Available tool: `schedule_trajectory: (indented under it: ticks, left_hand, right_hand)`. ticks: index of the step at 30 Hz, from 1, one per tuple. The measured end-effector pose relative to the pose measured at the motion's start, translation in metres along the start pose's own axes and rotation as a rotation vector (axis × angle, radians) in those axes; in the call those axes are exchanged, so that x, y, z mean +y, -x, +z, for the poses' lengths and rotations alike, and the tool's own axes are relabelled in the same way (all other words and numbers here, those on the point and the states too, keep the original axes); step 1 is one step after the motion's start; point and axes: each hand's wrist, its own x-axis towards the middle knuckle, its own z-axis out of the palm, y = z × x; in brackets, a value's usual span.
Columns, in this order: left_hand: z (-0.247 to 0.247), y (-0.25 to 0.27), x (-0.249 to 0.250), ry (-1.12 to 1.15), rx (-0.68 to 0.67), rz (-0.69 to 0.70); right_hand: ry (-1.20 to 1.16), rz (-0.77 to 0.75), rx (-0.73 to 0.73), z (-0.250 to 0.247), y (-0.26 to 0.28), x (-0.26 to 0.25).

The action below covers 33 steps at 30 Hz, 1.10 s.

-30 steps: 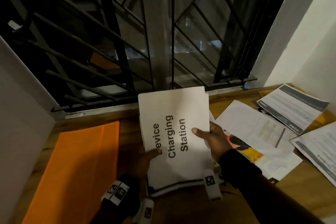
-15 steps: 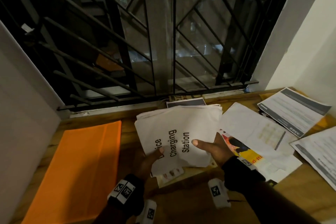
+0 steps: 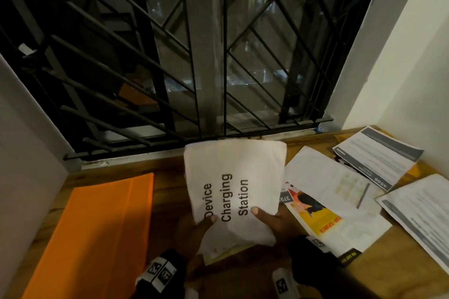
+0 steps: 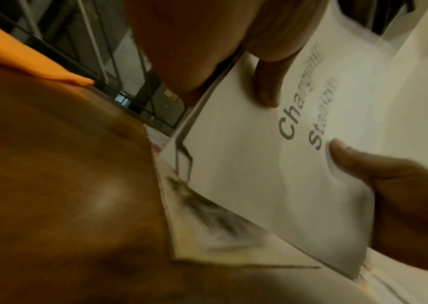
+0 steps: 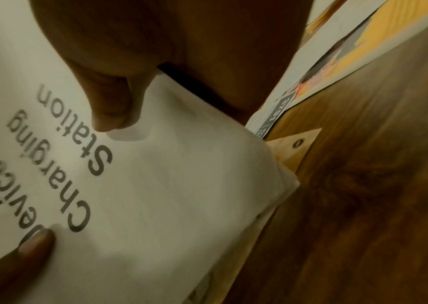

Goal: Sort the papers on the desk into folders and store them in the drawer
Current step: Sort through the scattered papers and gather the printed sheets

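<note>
A stack of white papers (image 3: pixel 233 177), its top sheet printed "Device Charging Station", stands tilted up over the wooden desk (image 3: pixel 167 192) in front of the window. My left hand (image 3: pixel 196 226) grips its lower left corner, thumb on the print. At the lower right edge my right hand (image 3: pixel 269 218) grips the stack, thumb on top, other fingers hidden behind. In the wrist views both thumbs press the top sheet of the stack (image 4: pixel 259 174) (image 5: pixel 168 185), and several sheet edges stick out below. An orange folder (image 3: pixel 97 238) lies flat at the left.
Loose papers lie to the right: a white sheet (image 3: pixel 328 177), a yellow flyer (image 3: pixel 315 216) and two grey-banded forms (image 3: pixel 379 155) (image 3: pixel 425 216). A barred window (image 3: pixel 194 56) closes off the back, and white walls flank both sides.
Half a second ago the stack lay tipped down and fanned out. Now both hands hold it raised again with its top edges nearly even.
</note>
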Motion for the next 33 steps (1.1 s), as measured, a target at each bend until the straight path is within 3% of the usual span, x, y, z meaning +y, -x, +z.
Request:
schedule_trajectory:
  ticks: [7,12,14,17,21,23,25,30,33]
  left_hand:
    - [0.029,-0.011,0.005,-0.081,-0.096,0.106]
    - [0.051,-0.014,0.0,-0.203,-0.341,0.212]
    - [0.048,-0.025,-0.001,-0.37,-0.474,0.297]
    - [0.034,-0.052,-0.003,-0.75,-0.395,0.469]
    - [0.014,-0.09,-0.01,-0.866,-0.406,0.562]
    - [0.016,-0.102,-0.004,-1.057,-0.352,0.652]
    - [0.023,-0.107,0.004,-1.171,-0.367,0.6]
    - [0.034,-0.124,0.006,-1.435,-0.588,0.469]
    - [0.038,-0.129,0.006,-1.489,-0.656,0.51]
  right_hand:
    - [-0.329,0.216,0.09,-0.018,0.025,0.003]
    - [-0.333,0.344,0.244,-0.036,0.062,0.024]
    - [-0.329,0.402,0.335,-0.046,0.076,0.032]
    - [-0.325,0.491,0.437,-0.065,0.096,0.044]
    - [-0.335,0.58,0.537,-0.084,0.112,0.057]
    - [-0.373,0.597,0.602,-0.087,0.118,0.063]
    - [-0.428,0.606,0.655,-0.091,0.12,0.067]
    - [-0.48,0.594,0.703,-0.107,0.121,0.07]
    - [-0.503,0.586,0.712,-0.119,0.118,0.073]
